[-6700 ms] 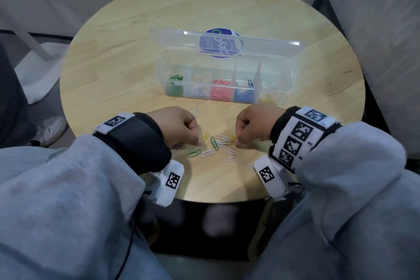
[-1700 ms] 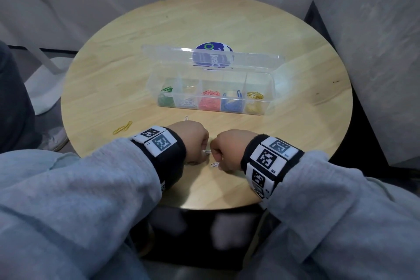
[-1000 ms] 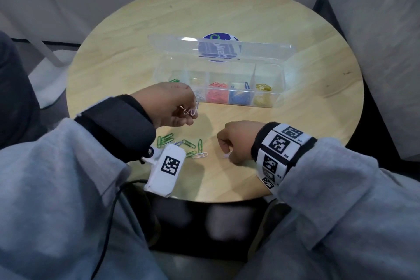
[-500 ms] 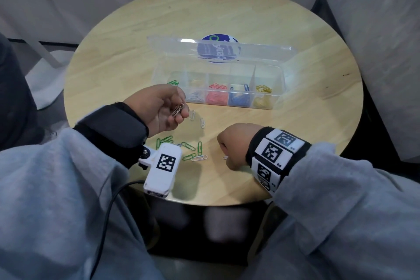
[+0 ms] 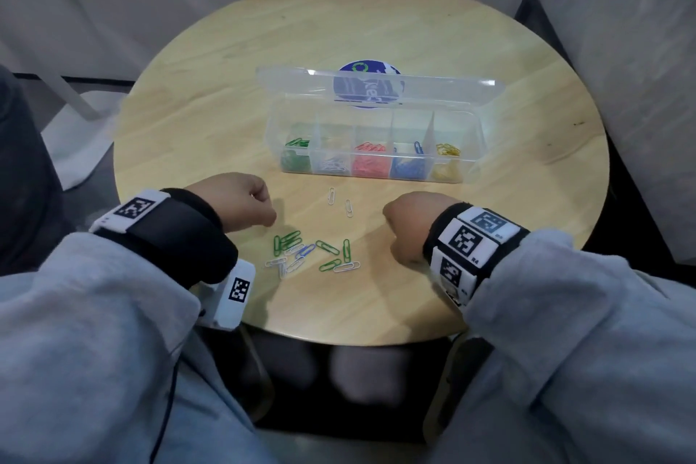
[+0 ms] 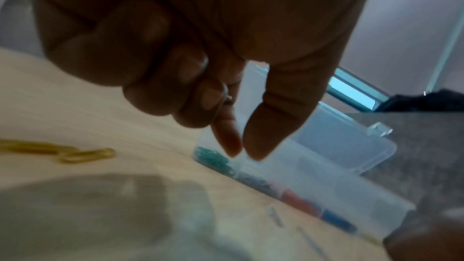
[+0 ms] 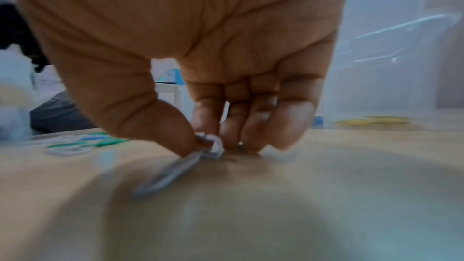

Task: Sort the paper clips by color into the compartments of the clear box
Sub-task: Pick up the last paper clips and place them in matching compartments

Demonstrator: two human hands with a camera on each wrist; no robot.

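Observation:
The clear box point(image 5: 475, 162) stands open mid-table, its compartments holding green, white, red, blue and yellow clips from left to right. A loose pile of green, white and blue clips point(image 5: 312, 252) lies near the front edge, with two white clips point(image 5: 331, 195) beyond it. My left hand point(image 5: 269, 218) hovers palm down at the pile's left; its curled fingers point(image 6: 175, 78) hold small silvery clips while index and thumb point down. My right hand point(image 5: 393, 234) sits at the pile's right, thumb and fingers pinching white clips point(image 7: 213, 146) against the table.
The round wooden table point(image 5: 226, 68) has a blue round sticker point(image 5: 369, 87) behind the box lid. Two yellow clips point(image 6: 62, 152) lie on the wood left of my left hand. Grey walls close in on the right and behind.
My left hand turned palm down and dropped from beside the box to the table at the pile's left. The right hand stayed where it was.

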